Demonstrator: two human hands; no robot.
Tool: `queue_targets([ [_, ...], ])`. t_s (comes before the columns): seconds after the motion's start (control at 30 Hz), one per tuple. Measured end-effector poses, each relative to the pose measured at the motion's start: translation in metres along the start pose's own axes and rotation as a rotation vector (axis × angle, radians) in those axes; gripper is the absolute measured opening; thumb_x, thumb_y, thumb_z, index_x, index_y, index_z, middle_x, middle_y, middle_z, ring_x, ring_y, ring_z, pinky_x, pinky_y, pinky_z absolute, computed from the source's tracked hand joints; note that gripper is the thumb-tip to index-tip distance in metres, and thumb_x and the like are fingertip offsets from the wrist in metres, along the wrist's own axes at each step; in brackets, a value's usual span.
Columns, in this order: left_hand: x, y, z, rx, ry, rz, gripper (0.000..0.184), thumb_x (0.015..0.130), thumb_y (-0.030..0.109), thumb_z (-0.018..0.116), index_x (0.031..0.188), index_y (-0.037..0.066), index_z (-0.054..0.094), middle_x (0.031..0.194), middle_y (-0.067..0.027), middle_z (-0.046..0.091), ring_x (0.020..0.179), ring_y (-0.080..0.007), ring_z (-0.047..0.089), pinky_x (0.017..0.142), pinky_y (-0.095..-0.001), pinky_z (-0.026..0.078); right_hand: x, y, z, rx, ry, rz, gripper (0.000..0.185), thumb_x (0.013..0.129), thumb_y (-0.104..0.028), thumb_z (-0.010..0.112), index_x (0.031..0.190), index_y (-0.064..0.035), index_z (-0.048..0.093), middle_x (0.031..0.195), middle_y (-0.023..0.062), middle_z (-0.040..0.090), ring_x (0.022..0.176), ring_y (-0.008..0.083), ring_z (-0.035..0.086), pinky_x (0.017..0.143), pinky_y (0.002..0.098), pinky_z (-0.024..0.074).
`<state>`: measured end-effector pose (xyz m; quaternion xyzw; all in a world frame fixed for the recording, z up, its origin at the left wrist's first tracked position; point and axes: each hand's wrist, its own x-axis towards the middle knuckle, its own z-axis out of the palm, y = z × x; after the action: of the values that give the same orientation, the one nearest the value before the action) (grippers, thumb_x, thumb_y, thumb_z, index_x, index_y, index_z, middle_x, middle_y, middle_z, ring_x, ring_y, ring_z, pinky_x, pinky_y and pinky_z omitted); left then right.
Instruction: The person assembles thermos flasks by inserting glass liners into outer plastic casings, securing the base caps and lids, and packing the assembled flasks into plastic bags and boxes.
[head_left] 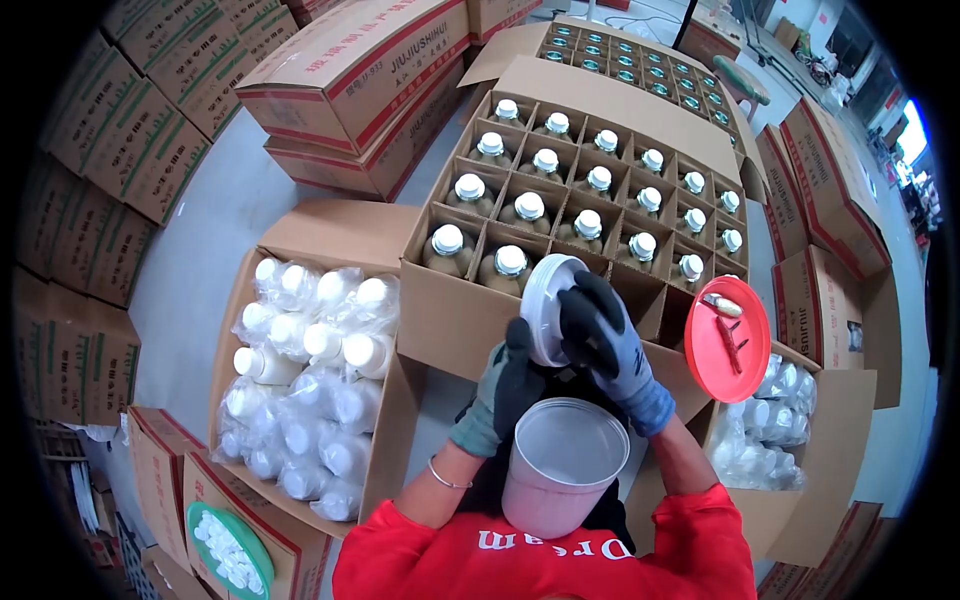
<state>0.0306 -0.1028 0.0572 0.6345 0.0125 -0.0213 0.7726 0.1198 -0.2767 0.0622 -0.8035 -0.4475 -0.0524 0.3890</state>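
Along the left edge of the floor [190, 240] rise stacks of printed cartons [130, 130], with more near the far edge and at the right. A divided carton [450, 312] stands open in front of the person, its cells holding white-capped bottles [510, 264]; beyond its far edge, another divided carton holds vessels [655, 89] with bluish-green tops. Beside its left edge, an open carton [395, 445] is filled with plastic-wrapped white bottles [325, 340]. Another open carton [825, 460], near the right edge, holds clear-wrapped goods [775, 420].

A white bucket [550, 505], mouth upward, is just in front of the red sweatshirt [430, 555]. A green basin [264, 560] of small white pieces [228, 550] lies toward the near left corner, over a carton. A red dish [755, 340] with a red-handled tool [732, 350] overlaps the divided carton's near right corner.

The white round piece [541, 315], a lid or shallow tub, is tilted up at the divided carton's near edge. The gloved right hand [610, 345] bends its fingers over it, its grip closed on the right side. The gloved left hand [503, 388] has its thumb at the lower left rim; how far its grip is closed cannot be told. A thin bracelet [447, 483] circles the left wrist.
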Motion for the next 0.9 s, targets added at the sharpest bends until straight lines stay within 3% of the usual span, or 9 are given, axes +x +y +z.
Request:
queue_targets([
  [0.07, 0.003, -0.013, 0.002, 0.3, 0.049, 0.155, 0.049, 0.096, 0.047, 0.053, 0.128, 0.01, 0.06, 0.135, -0.0138, 0.052, 0.127, -0.0283, 0.046, 0.107, -0.0423, 0.039, -0.007, 0.019, 0.012, 0.298, 0.007, 0.231, 0.063, 0.084, -0.008, 0.069, 0.142, -0.0074, 0.045, 0.146, 0.0159, 0.041, 0.131, 0.0329, 0.045, 0.107, 0.0405, 0.0396],
  [0.13, 0.015, -0.006, -0.003, 0.692, 0.007, 0.664, 0.044, 0.09, 0.04, 0.064, 0.13, 0.021, 0.062, 0.145, -0.0152, 0.044, 0.139, -0.0364, 0.034, 0.113, -0.0491, 0.031, -0.017, 0.03, 0.021, 0.601, 0.023, 0.465, 0.06, 0.086, -0.006, 0.068, 0.141, -0.0052, 0.044, 0.141, 0.013, 0.048, 0.129, 0.0259, 0.048, 0.107, 0.0388, 0.0398],
  [0.2, 0.019, 0.01, -0.002, 1.079, -0.191, 0.638, 0.043, 0.085, 0.03, 0.069, 0.126, 0.04, 0.063, 0.151, -0.0144, 0.036, 0.143, -0.0455, 0.022, 0.115, -0.062, 0.014, -0.03, 0.066, 0.021, 0.438, 0.015, 0.182, 0.067, 0.082, -0.013, 0.075, 0.14, -0.0027, 0.044, 0.132, 0.0122, 0.058, 0.117, 0.0205, 0.057, 0.102, 0.0356, 0.0453],
  [0.27, 0.018, 0.001, -0.014, 1.14, -0.149, 0.611, 0.043, 0.086, 0.023, 0.068, 0.128, 0.031, 0.063, 0.149, -0.014, 0.039, 0.141, -0.0427, 0.027, 0.116, -0.0599, 0.015, -0.013, 0.087, 0.003, 0.175, -0.024, 0.377, 0.057, 0.082, -0.025, 0.074, 0.129, -0.0015, 0.052, 0.118, 0.0146, 0.064, 0.103, 0.0242, 0.063, 0.092, 0.0373, 0.0499],
  [0.37, 0.004, -0.03, -0.037, 0.966, 0.119, 0.414, 0.043, 0.086, 0.013, 0.065, 0.129, 0.015, 0.062, 0.143, -0.0141, 0.049, 0.139, -0.0356, 0.037, 0.115, -0.0482, 0.027, 0.025, 0.061, -0.012, -0.335, -0.098, 0.692, 0.048, 0.08, -0.041, 0.072, 0.107, -0.0025, 0.063, 0.102, 0.017, 0.063, 0.094, 0.033, 0.063, 0.083, 0.0429, 0.0513],
  [0.5, -0.023, -0.038, -0.043, 0.411, 0.288, 0.205, 0.031, 0.095, 0.007, 0.055, 0.124, 0.0, 0.062, 0.127, -0.0115, 0.064, 0.125, -0.0227, 0.054, 0.106, -0.0335, 0.041, 0.049, 0.07, 0.024, -0.746, -0.188, 0.337, 0.05, 0.076, -0.037, 0.074, 0.115, -0.0072, 0.061, 0.121, 0.0177, 0.053, 0.113, 0.0365, 0.05, 0.092, 0.0466, 0.0445],
  [0.57, -0.023, -0.044, -0.049, 0.319, 0.284, 0.12, 0.034, 0.097, 0.01, 0.054, 0.128, 0.0, 0.058, 0.129, -0.0127, 0.061, 0.125, -0.0243, 0.054, 0.104, -0.0364, 0.043, 0.084, 0.061, 0.052, -0.524, -0.165, 0.082, 0.051, 0.077, -0.028, 0.072, 0.121, -0.0051, 0.059, 0.12, 0.0184, 0.054, 0.109, 0.0371, 0.053, 0.092, 0.046, 0.0455],
  [0.73, -0.005, -0.053, -0.06, -0.45, 0.365, -0.029, 0.044, 0.1, 0.021, 0.052, 0.139, 0.003, 0.047, 0.136, -0.0164, 0.051, 0.125, -0.0333, 0.052, 0.101, -0.0482, 0.048, 0.124, 0.09, 0.122, -0.51, -0.572, 0.192, 0.066, 0.073, -0.023, 0.075, 0.132, -0.0084, 0.05, 0.122, 0.0207, 0.052, 0.111, 0.0377, 0.055, 0.096, 0.0455, 0.0463],
  [0.9, 0.016, -0.051, -0.085, -0.785, 0.394, -0.249, 0.058, 0.099, 0.045, 0.05, 0.146, 0.012, 0.039, 0.137, -0.0146, 0.046, 0.129, -0.0378, 0.046, 0.1, -0.0617, 0.045, 0.094, 0.028, 0.039, -0.428, -0.085, -0.074, 0.057, 0.075, -0.026, 0.074, 0.123, -0.003, 0.052, 0.112, 0.0195, 0.054, 0.1, 0.0367, 0.058, 0.085, 0.0456, 0.0488],
])
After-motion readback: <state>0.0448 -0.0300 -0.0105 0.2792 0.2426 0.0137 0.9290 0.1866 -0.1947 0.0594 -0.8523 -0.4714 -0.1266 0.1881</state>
